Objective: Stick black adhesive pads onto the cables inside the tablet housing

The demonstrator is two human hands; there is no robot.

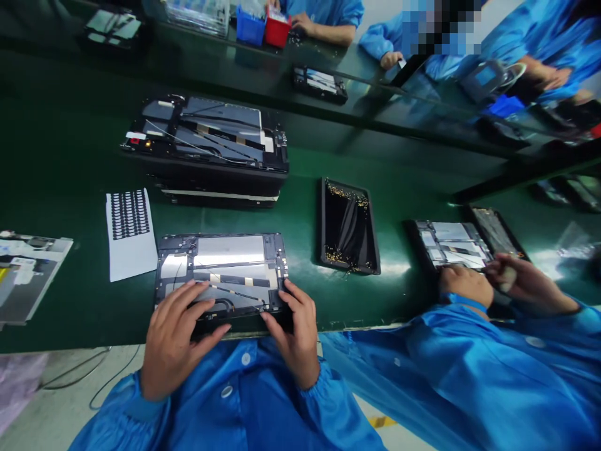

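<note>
An opened tablet (229, 250) with silver battery cells, black flex cables and thin wires lies on the green bench right before me. My left hand (173, 335) rests over its near left part, fingers spread and lying on the inner side. At the near right corner is my right hand (299, 335), its thumb on the near edge and its fingertips by the right edge, held apart. Neither hand is closed round anything I can see. Left of the tablet lies a white sheet (134, 257) with rows of small black stickers.
Behind the tablet stands a stack of opened tablets (211, 169). A black tray (323, 238) with tiny gold-coloured parts is to the right. A silver panel (42, 275) lies far left. A co-worker's hands (469, 285) work at another tablet (453, 241). A raised shelf (263, 69) runs behind.
</note>
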